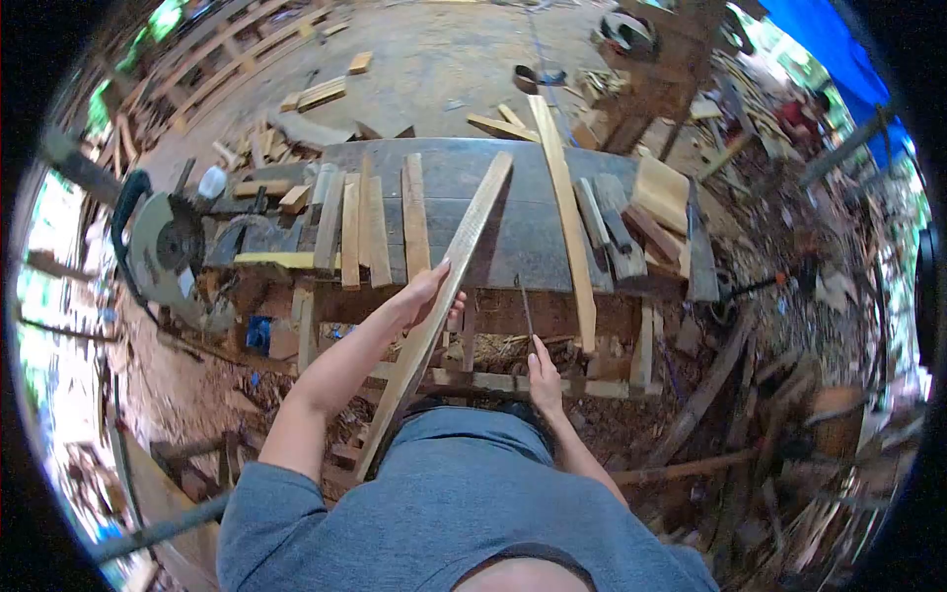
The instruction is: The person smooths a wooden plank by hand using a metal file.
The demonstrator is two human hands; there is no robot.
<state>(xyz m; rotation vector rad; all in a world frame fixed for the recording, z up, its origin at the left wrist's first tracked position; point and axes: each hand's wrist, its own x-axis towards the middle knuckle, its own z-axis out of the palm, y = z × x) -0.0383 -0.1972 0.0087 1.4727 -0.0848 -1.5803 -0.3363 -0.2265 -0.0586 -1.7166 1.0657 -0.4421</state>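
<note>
My left hand (431, 298) is wrapped round a long wooden plank (480, 212). The plank slants from beside my body up over the workbench (528, 232), its far end overlapping the dark top. Low in front of me, my right hand (545, 380) grips a thin dark rod-like tool (527, 312), which points forward to the bench's near edge and has a small bent tip. Right of it, another long plank (563, 212) lies across the bench, jutting past both edges. Shorter wooden strips (414, 222) lie side by side left of my plank.
A circular saw (168, 247) sits at the bench's left end. Wood blocks (659, 194) and dark offcuts (617, 222) crowd the right end. Scrap wood litters the ground around. A wooden post (661, 74) stands behind; a person (801, 120) is far right under a blue tarp (824, 49).
</note>
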